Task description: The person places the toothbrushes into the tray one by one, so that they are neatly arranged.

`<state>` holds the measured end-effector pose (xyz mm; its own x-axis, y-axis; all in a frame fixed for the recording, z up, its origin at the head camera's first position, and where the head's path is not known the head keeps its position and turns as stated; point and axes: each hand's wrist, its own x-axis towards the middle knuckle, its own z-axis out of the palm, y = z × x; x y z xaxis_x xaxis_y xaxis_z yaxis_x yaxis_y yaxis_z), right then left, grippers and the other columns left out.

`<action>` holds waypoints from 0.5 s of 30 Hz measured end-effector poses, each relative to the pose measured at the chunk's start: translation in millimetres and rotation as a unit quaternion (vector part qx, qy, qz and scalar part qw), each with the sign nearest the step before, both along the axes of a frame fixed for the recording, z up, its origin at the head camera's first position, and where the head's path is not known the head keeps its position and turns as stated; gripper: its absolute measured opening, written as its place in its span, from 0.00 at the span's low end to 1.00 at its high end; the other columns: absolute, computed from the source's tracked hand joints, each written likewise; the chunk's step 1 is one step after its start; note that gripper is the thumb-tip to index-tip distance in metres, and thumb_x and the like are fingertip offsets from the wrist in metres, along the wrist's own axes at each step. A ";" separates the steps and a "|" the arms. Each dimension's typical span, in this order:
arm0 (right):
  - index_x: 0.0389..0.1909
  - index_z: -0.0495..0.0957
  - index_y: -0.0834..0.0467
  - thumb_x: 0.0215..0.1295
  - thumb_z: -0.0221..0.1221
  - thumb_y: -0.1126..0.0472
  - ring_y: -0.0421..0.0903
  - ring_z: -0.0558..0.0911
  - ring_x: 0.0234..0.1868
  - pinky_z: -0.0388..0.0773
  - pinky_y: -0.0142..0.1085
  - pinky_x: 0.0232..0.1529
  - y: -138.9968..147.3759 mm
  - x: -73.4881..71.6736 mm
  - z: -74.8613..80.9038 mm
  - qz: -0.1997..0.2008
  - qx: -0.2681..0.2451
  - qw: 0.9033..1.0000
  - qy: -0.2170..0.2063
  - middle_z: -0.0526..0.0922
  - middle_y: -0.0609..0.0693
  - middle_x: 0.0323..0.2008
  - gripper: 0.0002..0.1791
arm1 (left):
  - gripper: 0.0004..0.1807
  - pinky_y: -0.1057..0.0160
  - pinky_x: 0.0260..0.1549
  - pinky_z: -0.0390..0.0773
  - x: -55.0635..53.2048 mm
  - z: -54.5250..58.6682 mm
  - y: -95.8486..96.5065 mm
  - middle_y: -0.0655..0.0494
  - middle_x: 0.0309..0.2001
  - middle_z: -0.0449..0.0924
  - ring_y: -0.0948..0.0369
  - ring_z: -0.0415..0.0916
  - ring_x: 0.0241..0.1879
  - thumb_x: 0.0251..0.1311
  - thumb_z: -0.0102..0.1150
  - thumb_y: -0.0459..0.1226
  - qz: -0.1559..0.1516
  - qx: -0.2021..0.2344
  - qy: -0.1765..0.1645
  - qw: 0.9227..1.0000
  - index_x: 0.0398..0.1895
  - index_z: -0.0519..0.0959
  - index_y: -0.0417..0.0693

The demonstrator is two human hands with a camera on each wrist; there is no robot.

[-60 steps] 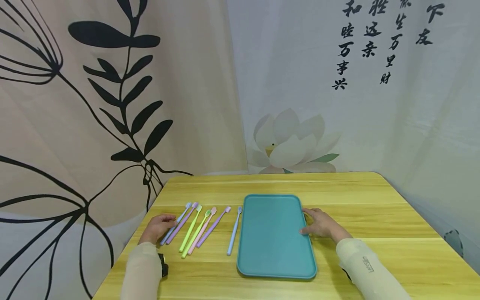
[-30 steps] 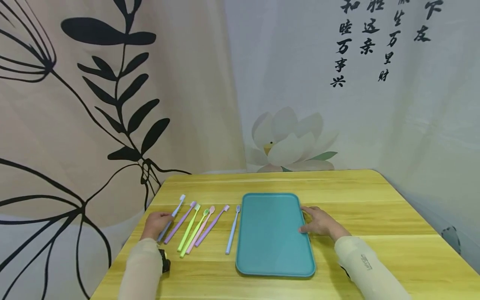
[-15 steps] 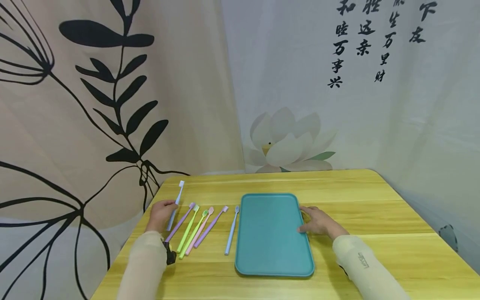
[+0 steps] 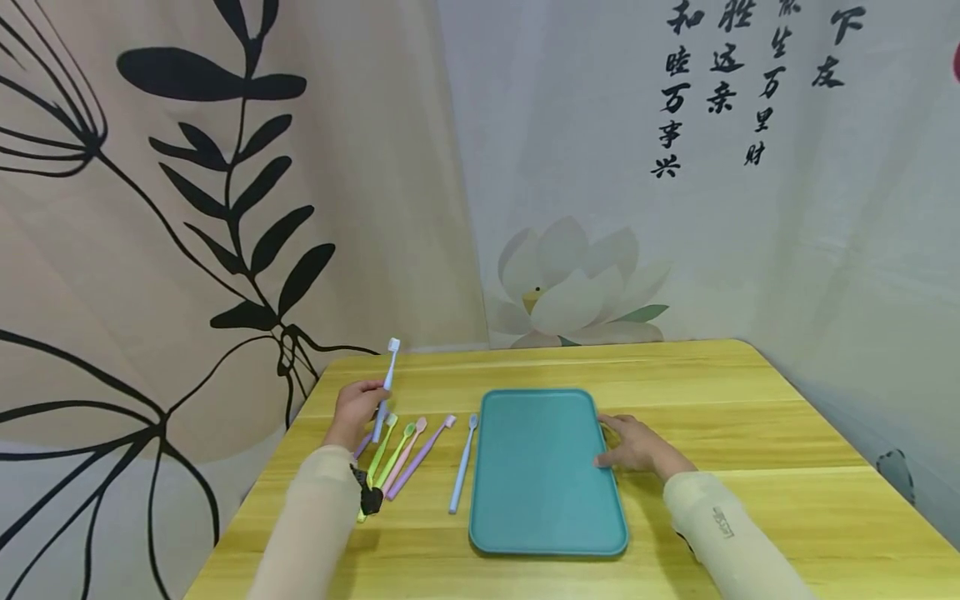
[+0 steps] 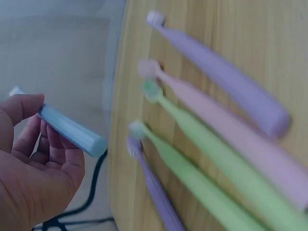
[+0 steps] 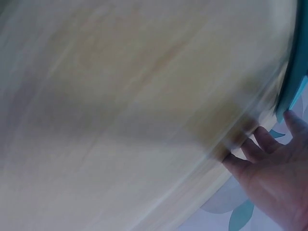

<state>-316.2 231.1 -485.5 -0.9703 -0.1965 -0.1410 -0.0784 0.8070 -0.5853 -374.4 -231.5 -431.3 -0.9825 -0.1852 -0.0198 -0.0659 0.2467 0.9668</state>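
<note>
My left hand [image 4: 356,414] pinches a light blue toothbrush [image 4: 392,367] by its handle between thumb and fingers, raised off the table with the white bristle head upward. In the left wrist view the handle end of this toothbrush points toward the table. Below and beside the hand lie two green toothbrushes [image 5: 192,185], a pink toothbrush [image 5: 216,125] and two purple ones, partly covered by my left wrist in the head view. My right hand [image 4: 637,446] rests at the right edge of the teal tray [image 4: 551,475], thumb at its rim, fingers extended on the table.
Another blue toothbrush [image 4: 463,467] lies alone just left of the tray. The wooden table [image 4: 750,533] reaches back to a printed curtain [image 4: 405,208]. A black band [image 4: 367,492] is on my left wrist.
My left hand has picked the blue toothbrush up from the left end of the row, tilted it more upright and carried it up and rightward. The right hand stays at the tray.
</note>
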 end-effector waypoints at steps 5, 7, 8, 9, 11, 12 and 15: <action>0.75 0.59 0.60 0.57 0.71 0.49 0.74 0.60 0.67 0.63 0.65 0.60 -1.5 -1.0 1.4 0.003 0.000 1.000 0.000 0.55 0.73 0.71 0.49 | 0.18 0.61 0.38 0.75 -5.9 2.4 19.0 0.43 0.47 0.79 0.55 0.74 0.41 0.66 0.58 0.30 -0.007 0.001 0.006 1.000 0.57 0.77 0.32; 0.75 0.58 0.60 0.58 0.71 0.49 0.74 0.59 0.68 0.63 0.65 0.60 -1.6 -1.3 1.3 0.003 0.000 1.000 0.000 0.55 0.73 0.71 0.49 | 0.18 0.61 0.39 0.76 -8.0 2.2 27.5 0.44 0.47 0.79 0.54 0.75 0.42 0.65 0.59 0.30 -0.011 0.007 0.005 1.000 0.56 0.78 0.32; 0.75 0.58 0.60 0.58 0.71 0.49 0.74 0.59 0.68 0.63 0.65 0.60 -1.6 -1.4 1.0 0.004 0.001 1.000 0.001 0.55 0.73 0.71 0.49 | 0.18 0.59 0.41 0.76 -8.6 2.0 31.8 0.44 0.47 0.79 0.53 0.75 0.44 0.65 0.59 0.30 -0.013 0.009 0.004 1.000 0.56 0.77 0.32; 0.75 0.58 0.60 0.57 0.71 0.49 0.74 0.59 0.68 0.63 0.65 0.60 -1.6 -1.3 0.7 0.005 0.002 1.000 0.002 0.55 0.73 0.71 0.49 | 0.18 0.59 0.42 0.77 -8.8 1.7 36.5 0.44 0.47 0.79 0.53 0.75 0.44 0.64 0.60 0.30 -0.014 0.009 0.003 1.000 0.56 0.78 0.33; 0.75 0.59 0.60 0.58 0.71 0.49 0.74 0.59 0.68 0.64 0.65 0.60 -1.4 -0.9 -0.1 0.005 0.000 1.000 0.002 0.55 0.73 0.70 0.49 | 0.18 0.55 0.45 0.77 -8.9 0.9 45.9 0.43 0.48 0.79 0.50 0.76 0.47 0.64 0.59 0.30 -0.023 0.019 0.004 1.000 0.57 0.77 0.32; 0.75 0.59 0.60 0.58 0.71 0.49 0.74 0.59 0.68 0.64 0.65 0.60 -1.3 -0.9 -0.6 0.005 0.000 1.000 0.003 0.56 0.73 0.70 0.49 | 0.18 0.54 0.46 0.77 -8.2 1.0 50.7 0.43 0.48 0.79 0.49 0.76 0.48 0.65 0.59 0.29 -0.028 0.020 0.004 0.999 0.57 0.77 0.32; 0.74 0.61 0.61 0.59 0.70 0.51 0.75 0.58 0.67 0.63 0.66 0.60 -0.9 -1.0 -0.8 0.004 0.000 1.000 0.012 0.57 0.74 0.69 0.46 | 0.18 0.52 0.48 0.77 -6.0 1.6 65.2 0.42 0.49 0.80 0.46 0.76 0.50 0.65 0.59 0.29 -0.039 0.022 0.006 0.999 0.57 0.78 0.33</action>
<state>-317.2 230.1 -486.3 -0.9720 -0.2034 -0.1174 -0.0984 0.8067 -0.5827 -380.4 -166.4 -429.7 -0.9942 -0.1064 -0.0145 -0.0365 0.2073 0.9776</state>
